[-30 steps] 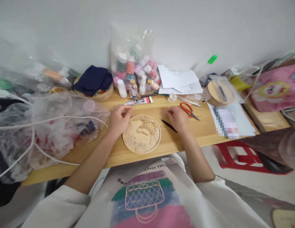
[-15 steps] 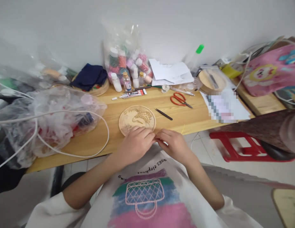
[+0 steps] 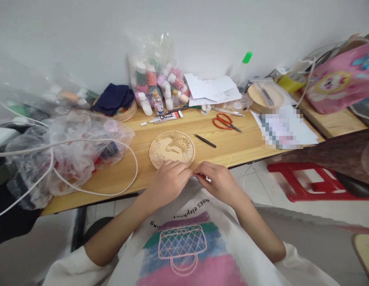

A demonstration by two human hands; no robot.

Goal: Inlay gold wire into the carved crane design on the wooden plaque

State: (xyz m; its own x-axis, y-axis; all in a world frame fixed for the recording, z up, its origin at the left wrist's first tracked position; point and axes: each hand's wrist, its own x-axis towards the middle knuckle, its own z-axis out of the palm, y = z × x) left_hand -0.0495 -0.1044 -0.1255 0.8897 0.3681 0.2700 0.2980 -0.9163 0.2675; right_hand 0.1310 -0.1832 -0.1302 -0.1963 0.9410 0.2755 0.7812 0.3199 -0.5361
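Note:
My left hand (image 3: 169, 180) is closed at the table's front edge, its fingertips pinched beside those of my right hand (image 3: 217, 180). My right hand is also pinched, with its fingertips nearly touching the left ones. Whatever lies between the fingertips is too small or hidden to make out. Just beyond my left hand lies a round wooden disc (image 3: 172, 149) with an engraved bird, its near edge partly covered by the fingers. Black tweezers (image 3: 205, 140) rest to the right of the disc. Red-handled scissors (image 3: 226, 122) lie farther right.
A B-7000 glue tube (image 3: 166, 118), small bottles (image 3: 158, 102) and papers (image 3: 212, 88) line the back. Plastic bags (image 3: 83, 143) and a looping white cable (image 3: 135, 159) lie left. A red stool (image 3: 291, 180) stands right, below the table (image 3: 119, 180).
The camera view has shifted slightly. My fingertips have moved a little, and slightly more of the engraved disc shows. Both hands remain pinched close together.

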